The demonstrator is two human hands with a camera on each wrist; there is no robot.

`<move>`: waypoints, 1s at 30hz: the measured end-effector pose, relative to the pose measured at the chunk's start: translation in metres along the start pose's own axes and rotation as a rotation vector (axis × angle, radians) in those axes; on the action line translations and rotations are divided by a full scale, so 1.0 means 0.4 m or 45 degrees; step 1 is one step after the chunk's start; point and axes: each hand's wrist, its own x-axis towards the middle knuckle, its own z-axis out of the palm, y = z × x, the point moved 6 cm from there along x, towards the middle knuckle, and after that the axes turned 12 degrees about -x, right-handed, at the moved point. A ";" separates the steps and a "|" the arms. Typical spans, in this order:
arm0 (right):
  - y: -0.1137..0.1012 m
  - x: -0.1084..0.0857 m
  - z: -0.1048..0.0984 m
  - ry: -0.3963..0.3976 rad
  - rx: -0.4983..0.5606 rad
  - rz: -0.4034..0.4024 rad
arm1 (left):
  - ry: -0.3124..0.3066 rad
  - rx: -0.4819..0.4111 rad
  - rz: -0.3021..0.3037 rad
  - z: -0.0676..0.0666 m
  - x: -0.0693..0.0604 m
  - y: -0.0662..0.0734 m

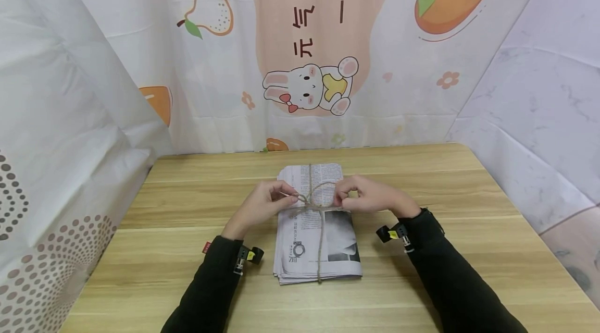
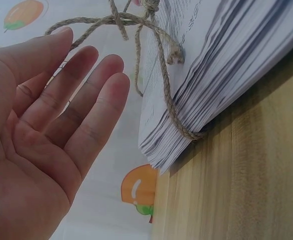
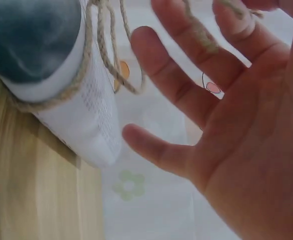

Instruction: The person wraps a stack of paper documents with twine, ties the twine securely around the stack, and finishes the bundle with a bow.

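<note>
A stack of folded newspapers lies on the table, with twine crossing it lengthwise and widthwise. Over the crossing, my left hand pinches a bight of the twine between thumb and forefinger; its other fingers extend loosely in the left wrist view. On the right side of the stack, my right hand pinches another length of twine, which curves in a loop above the paper. The right wrist view shows a twine end lying against the fingers; the pinching fingertips are partly cut off there.
The wooden table extends around the stack on every side. A printed curtain hangs along the far edge, with white sheeting at left and marbled sheeting at right. Small cameras sit on both black-sleeved wrists.
</note>
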 end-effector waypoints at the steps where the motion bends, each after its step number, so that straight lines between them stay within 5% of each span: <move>1: 0.002 -0.004 -0.001 -0.013 0.001 0.015 | 0.000 0.000 0.000 0.000 0.000 0.000; 8: 0.035 -0.044 -0.016 -0.104 -0.030 0.177 | -0.010 -0.023 0.005 0.000 0.000 0.005; 16: 0.077 -0.081 -0.025 -0.248 -0.273 0.519 | -0.038 -0.029 0.044 0.005 0.000 0.003; 20: 0.057 -0.065 -0.027 -0.189 -0.366 0.499 | -0.040 -0.030 0.048 0.007 -0.001 0.002; 26: -0.005 -0.016 -0.012 -0.031 -0.694 0.366 | -0.040 -0.043 0.023 0.008 -0.001 0.003; 30: -0.025 0.015 0.028 -0.079 -0.668 0.320 | -0.049 -0.051 0.017 0.006 -0.003 0.006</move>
